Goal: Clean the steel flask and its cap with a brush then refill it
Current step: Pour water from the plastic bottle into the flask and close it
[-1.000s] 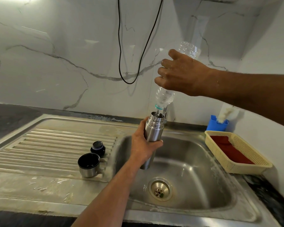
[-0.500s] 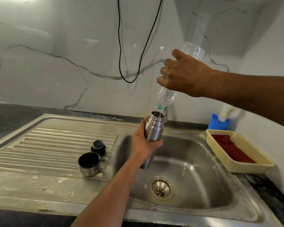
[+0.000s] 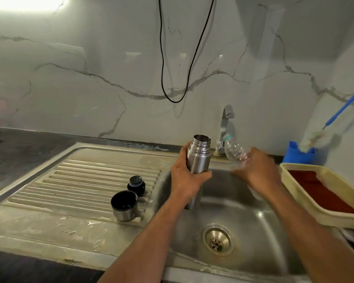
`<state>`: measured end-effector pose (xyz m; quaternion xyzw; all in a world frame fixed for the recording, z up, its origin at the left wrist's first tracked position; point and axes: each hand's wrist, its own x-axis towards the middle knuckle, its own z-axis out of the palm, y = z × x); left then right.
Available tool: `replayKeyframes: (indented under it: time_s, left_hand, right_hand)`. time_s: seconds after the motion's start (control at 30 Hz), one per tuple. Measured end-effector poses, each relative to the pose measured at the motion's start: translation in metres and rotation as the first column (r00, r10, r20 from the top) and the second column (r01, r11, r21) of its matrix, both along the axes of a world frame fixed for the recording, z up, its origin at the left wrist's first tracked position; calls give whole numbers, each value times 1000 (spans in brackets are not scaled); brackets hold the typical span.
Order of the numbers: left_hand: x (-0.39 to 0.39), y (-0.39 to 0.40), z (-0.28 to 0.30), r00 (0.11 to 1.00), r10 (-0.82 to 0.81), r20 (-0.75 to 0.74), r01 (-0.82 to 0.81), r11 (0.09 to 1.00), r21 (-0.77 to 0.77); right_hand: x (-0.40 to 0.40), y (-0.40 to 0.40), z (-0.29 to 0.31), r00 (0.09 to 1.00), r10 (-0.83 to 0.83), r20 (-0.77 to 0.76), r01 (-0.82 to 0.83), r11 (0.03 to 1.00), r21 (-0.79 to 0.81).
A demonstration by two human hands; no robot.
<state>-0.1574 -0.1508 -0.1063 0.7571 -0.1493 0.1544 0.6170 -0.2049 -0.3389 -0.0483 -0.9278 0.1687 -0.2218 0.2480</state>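
Left hand (image 3: 189, 176): fingers curled round the middle of the steel flask (image 3: 198, 158), thumb across its front. Flask upright, mouth open, held above the sink basin (image 3: 243, 221).

Right hand (image 3: 255, 170): fingers wrapped on a clear plastic bottle (image 3: 234, 151) (blurred, exact finger placement hard to read). Bottle tilts with its neck up and toward the tap (image 3: 226, 119), just beside the flask, not touching it.

On the ribbed drainboard (image 3: 80, 180), left of the basin: steel cup-cap (image 3: 124, 205) standing open side up, black inner stopper (image 3: 136, 182) just behind it.

Far right: yellow basket (image 3: 307, 199) on the counter; blue holder (image 3: 297, 153) with a bottle brush (image 3: 315, 137) leaning out.
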Motion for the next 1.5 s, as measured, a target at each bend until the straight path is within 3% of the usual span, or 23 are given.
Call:
replayKeyframes:
  time_s: [0.13,0.2,0.43,0.73,1.07,1.5]
  left_hand:
    - [7,3,-2,999,48,4,-48,998,38]
    - [8,4,0,998,66,-6,-66,997,50]
    - [9,13,17,984,173,42,-173,985,14]
    - [37,42,71,947,319,48,-318,948,-33]
    - [81,95,81,868,495,32,-496,863,94]
    - [94,110,58,877,481,10,-479,870,115]
  right_hand:
    - [20,13,-57,996,-26,89,-1,957,289]
    - [28,13,-76,995,-11,101,-26,936,351]
    - [38,2,-92,985,14,170,-80,918,388]
    - [47,10,-101,990,103,91,-127,938,323]
    - [47,11,-105,985,122,119,-152,944,292]
    - [48,14,-105,989,113,99,-136,955,265]
